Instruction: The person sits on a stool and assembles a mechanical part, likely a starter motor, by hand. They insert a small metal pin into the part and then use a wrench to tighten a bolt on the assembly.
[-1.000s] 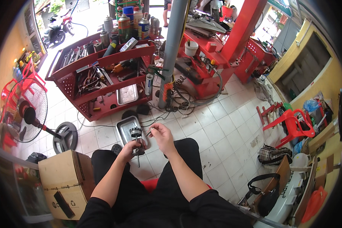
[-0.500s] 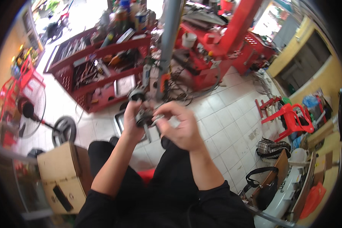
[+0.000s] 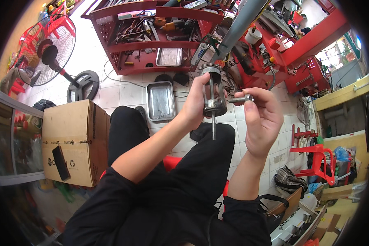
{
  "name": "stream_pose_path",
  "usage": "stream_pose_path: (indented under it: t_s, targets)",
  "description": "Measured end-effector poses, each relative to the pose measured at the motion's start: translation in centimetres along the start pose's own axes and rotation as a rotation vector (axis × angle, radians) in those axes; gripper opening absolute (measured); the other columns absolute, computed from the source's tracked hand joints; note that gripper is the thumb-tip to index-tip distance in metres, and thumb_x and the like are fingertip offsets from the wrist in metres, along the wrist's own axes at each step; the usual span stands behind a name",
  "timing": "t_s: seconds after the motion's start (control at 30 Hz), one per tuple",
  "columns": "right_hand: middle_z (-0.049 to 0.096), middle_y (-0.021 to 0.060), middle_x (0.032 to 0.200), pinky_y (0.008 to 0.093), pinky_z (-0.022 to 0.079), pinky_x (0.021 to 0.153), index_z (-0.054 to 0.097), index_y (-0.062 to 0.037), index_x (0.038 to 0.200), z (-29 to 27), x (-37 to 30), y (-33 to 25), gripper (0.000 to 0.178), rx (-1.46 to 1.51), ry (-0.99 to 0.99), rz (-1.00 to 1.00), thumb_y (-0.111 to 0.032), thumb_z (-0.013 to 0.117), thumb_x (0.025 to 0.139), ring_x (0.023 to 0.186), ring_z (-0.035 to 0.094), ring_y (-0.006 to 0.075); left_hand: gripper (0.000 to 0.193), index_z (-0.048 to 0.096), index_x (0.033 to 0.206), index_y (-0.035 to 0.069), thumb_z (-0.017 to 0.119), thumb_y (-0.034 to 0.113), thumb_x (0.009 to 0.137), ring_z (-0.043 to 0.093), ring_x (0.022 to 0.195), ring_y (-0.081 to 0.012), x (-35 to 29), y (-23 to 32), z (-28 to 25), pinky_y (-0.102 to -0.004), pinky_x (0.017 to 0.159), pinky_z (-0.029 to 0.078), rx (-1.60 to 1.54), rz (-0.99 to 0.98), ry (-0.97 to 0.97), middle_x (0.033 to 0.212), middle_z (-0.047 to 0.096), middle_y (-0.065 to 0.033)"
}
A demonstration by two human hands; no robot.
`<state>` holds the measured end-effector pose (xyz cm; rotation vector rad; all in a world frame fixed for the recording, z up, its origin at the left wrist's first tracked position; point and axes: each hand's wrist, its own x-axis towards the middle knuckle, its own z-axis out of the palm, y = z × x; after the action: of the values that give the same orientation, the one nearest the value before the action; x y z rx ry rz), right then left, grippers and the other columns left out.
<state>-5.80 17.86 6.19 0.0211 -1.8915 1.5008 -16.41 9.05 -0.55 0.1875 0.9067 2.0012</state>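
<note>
My left hand [image 3: 195, 100] is wrapped round a dark, cage-like metal part [image 3: 216, 107], held upright above my knees. This part has a toothed top ring, open sides with upright bars, and a thin rod pointing down from its base. Close by on the right, my right hand [image 3: 261, 119] pinches a silvery metal bolt [image 3: 247, 98] between thumb and fingers. The bolt lies roughly level, head to the right, its shank pointing at the lower side of the cage-like part. Whether its tip touches the part I cannot tell.
On the tiled floor ahead lies a metal tray [image 3: 149, 98]. A red tool cart [image 3: 151, 46] stands beyond it, near a grey post [image 3: 236, 30]. To my left are a cardboard box [image 3: 65, 123] bearing a phone [image 3: 60, 163] and a fan [image 3: 49, 53]. A red plastic chair [image 3: 322, 160] stands right.
The view has tilted down and shifted left. The cage-like part now stands upright and shows clearly. My right hand has drawn slightly apart from it, with the bolt in plain sight.
</note>
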Motion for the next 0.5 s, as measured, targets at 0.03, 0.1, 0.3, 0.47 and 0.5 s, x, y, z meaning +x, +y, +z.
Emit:
stream_pose_path:
  t_s: [0.03, 0.1, 0.3, 0.47, 0.5]
  targets:
    - [0.065, 0.0069, 0.089, 0.0232, 0.045, 0.074, 0.061, 0.0042, 0.100, 0.1, -0.1, 0.5, 0.018, -0.011, -0.003, 0.024, 0.003, 0.059, 0.082, 0.078, 0.055, 0.0091, 0.067, 0.059, 0.103, 0.003, 0.036, 0.063, 0.087, 0.064, 0.080, -0.0167, -0.1, -0.3, -0.1, -0.0298, 0.062, 0.050, 0.007, 0.006, 0.032, 0.091, 0.066, -0.0091]
    - [0.065, 0.0054, 0.087, 0.0229, 0.046, 0.073, 0.062, 0.0032, 0.099, 0.0, -0.6, 1.9, 0.017, -0.087, -0.065, 0.057, 0.003, 0.060, 0.082, 0.077, 0.056, 0.0090, 0.064, 0.058, 0.103, 0.003, 0.037, 0.061, 0.087, 0.064, 0.082, -0.0169, -0.6, -0.8, -1.4, -0.0302, 0.069, 0.051, 0.031, -0.027, -0.022, 0.092, 0.064, -0.0080]
    - [0.066, 0.0058, 0.086, 0.0236, 0.046, 0.073, 0.063, 0.0031, 0.097, 1.1, -3.4, 4.9, 0.015, -0.053, -0.093, 0.203, 0.002, 0.060, 0.082, 0.077, 0.056, 0.0098, 0.059, 0.059, 0.098, 0.004, 0.037, 0.058, 0.089, 0.061, 0.080, -0.0161, -0.3, -4.0, -5.0, -0.0295, 0.076, 0.046, 0.042, -0.006, 0.081, 0.089, 0.063, -0.0074]
    - [0.066, 0.0059, 0.083, 0.0244, 0.047, 0.072, 0.063, 0.0025, 0.096, 1.7, -4.3, 5.9, 0.015, -0.143, -0.164, 0.238, 0.001, 0.062, 0.081, 0.075, 0.059, 0.0107, 0.057, 0.059, 0.099, 0.004, 0.033, 0.055, 0.090, 0.059, 0.081, -0.0156, -0.3, -5.6, -7.6, -0.0306, 0.077, 0.044, 0.089, 0.030, 0.029, 0.088, 0.062, -0.0064]
    - [0.066, 0.0062, 0.083, 0.0245, 0.047, 0.072, 0.063, 0.0023, 0.096, 1.8, -4.3, 5.8, 0.016, -0.167, -0.185, 0.228, 0.001, 0.062, 0.080, 0.075, 0.060, 0.0110, 0.057, 0.058, 0.099, 0.004, 0.032, 0.054, 0.091, 0.059, 0.081, -0.0156, -0.3, -5.7, -7.9, -0.0309, 0.077, 0.044, 0.097, 0.033, 0.021, 0.088, 0.062, -0.0061]
